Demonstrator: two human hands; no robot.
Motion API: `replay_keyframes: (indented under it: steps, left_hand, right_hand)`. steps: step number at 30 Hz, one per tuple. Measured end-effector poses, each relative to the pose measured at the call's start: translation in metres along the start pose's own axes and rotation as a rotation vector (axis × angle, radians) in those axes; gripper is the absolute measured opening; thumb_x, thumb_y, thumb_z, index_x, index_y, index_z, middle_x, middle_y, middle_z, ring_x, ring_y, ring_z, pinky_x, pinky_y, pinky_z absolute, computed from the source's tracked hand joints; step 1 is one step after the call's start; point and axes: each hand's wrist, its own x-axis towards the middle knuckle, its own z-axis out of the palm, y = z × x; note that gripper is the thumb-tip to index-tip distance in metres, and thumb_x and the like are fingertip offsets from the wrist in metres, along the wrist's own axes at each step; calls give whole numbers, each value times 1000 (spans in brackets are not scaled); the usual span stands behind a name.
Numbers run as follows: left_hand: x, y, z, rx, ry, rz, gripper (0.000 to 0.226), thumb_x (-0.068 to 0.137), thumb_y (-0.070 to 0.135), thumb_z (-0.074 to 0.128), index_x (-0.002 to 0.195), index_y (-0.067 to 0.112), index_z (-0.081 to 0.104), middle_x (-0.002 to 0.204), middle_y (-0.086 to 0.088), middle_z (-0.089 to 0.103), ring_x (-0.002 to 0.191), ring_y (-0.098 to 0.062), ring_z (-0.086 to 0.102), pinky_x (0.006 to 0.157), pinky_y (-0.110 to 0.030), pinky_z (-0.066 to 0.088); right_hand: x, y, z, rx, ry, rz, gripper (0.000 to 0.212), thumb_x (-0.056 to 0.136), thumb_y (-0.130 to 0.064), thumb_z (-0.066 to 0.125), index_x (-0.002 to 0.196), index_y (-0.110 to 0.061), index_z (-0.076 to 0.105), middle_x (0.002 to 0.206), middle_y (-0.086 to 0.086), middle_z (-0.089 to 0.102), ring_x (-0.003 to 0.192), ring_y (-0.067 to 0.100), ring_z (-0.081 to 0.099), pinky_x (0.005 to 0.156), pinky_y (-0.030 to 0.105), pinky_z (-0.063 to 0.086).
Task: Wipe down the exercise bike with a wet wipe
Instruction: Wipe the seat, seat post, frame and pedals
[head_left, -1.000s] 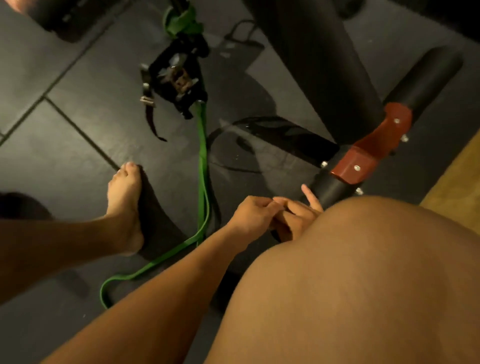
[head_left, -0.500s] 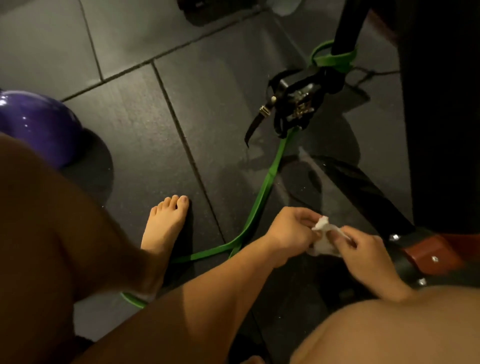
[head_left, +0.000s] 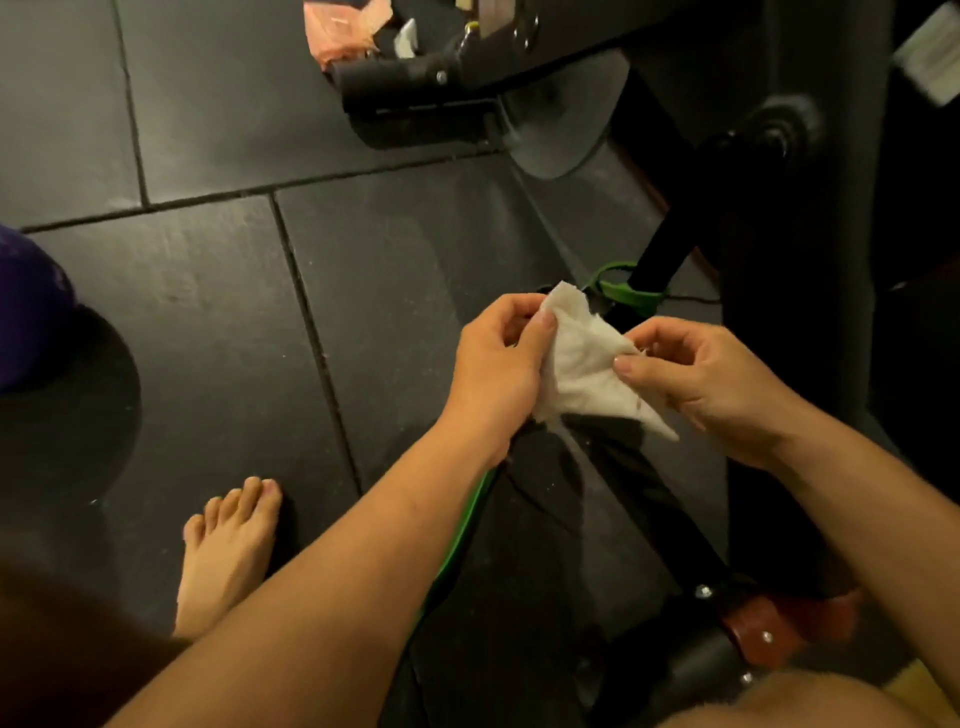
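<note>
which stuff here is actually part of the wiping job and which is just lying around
Part of the job:
wet wipe, pinched between the left hand and right hand
exercise bike, including its red bracket

Just lying about:
green band
purple ball, left edge
pink bag, top of the view

Showing both arms bare up to the frame edge: the left forearm (head_left: 337, 571) coming in from 7 o'clock, the right forearm (head_left: 857, 519) from 4 o'clock. Showing the left hand (head_left: 493, 364) and right hand (head_left: 711, 379) bare too, with short, rounded thumbnails (head_left: 623, 365) catching the light. Showing a bare foot (head_left: 228, 551) at 8 o'clock, five toes in a row with pale nails. Filling the 5 o'clock edge with a bare knee (head_left: 779, 701) bearing fine, short hairs. Blurring into shadow at 7 o'clock as another bare leg (head_left: 62, 649).
</note>
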Motion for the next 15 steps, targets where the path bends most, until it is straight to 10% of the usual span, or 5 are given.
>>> replay_keyframes:
  steps: [6,15]
  left_hand:
    - [26,32,7,-76,-245,-106,24,86,32,73,99,11,69,92,-8,75,86,-23,72,77,-42,60]
    - [55,41,12,-21,-182,-43,13,99,24,51,92,20,62,87,-7,70,80,-22,69,70,-40,58]
  right_hand:
    - [8,-29,-3,206,313,25,23,78,-12,70,99,-17,63,88,7,72,79,19,69,62,30,54]
    - [9,-33,6,250,686,27,6,87,-20,66,90,-17,62,83,5,73,72,18,69,61,33,55]
